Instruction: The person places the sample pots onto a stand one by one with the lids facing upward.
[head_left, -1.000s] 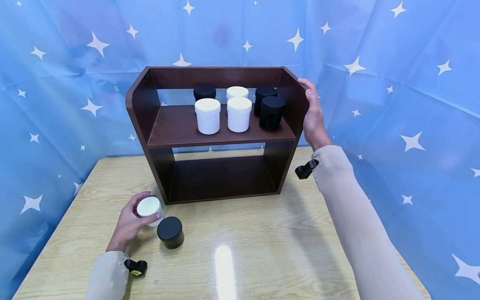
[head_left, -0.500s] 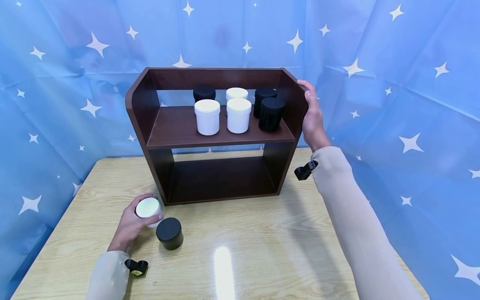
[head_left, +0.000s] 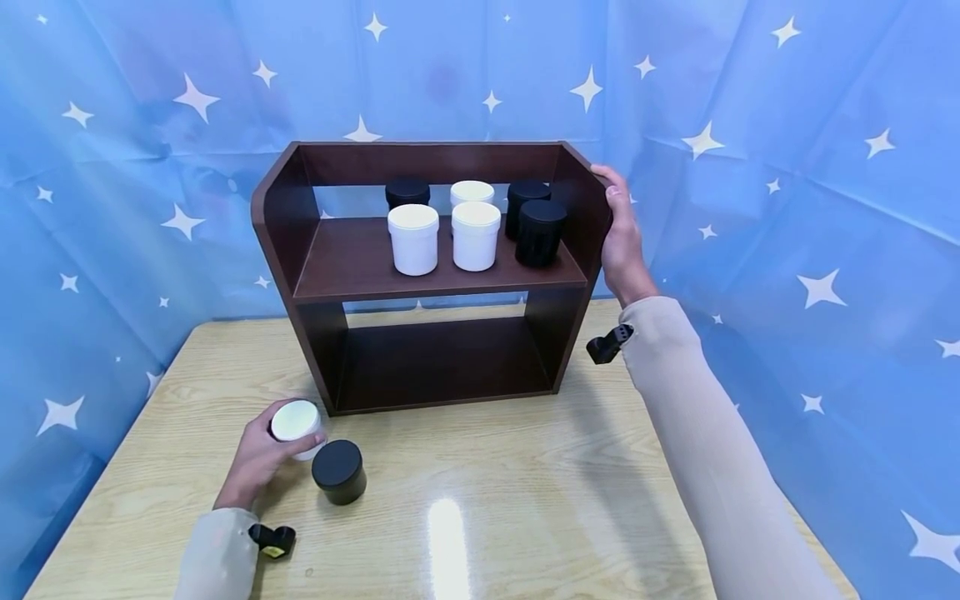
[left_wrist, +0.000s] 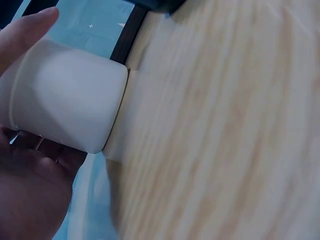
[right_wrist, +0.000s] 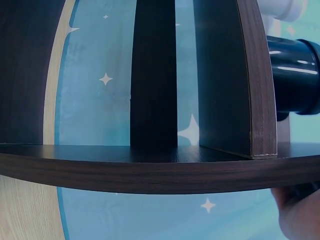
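My left hand [head_left: 258,454] grips a white lidded jar [head_left: 296,421] on the table, just left of the shelf's front corner. Thumb and fingers lie on opposite sides of this jar [left_wrist: 70,95] in the left wrist view. A black lidded jar [head_left: 339,472] stands on the table close to the left thumb. My right hand [head_left: 624,246] holds the top edge of the right side panel of a dark brown two-tier shelf [head_left: 442,292]. Only part of that hand [right_wrist: 302,215] shows in the right wrist view, beside the panel's edge [right_wrist: 165,175].
On the upper tier stand white jars [head_left: 414,242] and black jars [head_left: 540,233], grouped toward the middle and right. The light wood table [head_left: 510,483] runs in front of the shelf. A blue star-patterned curtain [head_left: 735,208] surrounds the back and sides.
The whole head view has shifted slightly downward. Both hands keep their holds, and the jars and shelf stay in the same arrangement.
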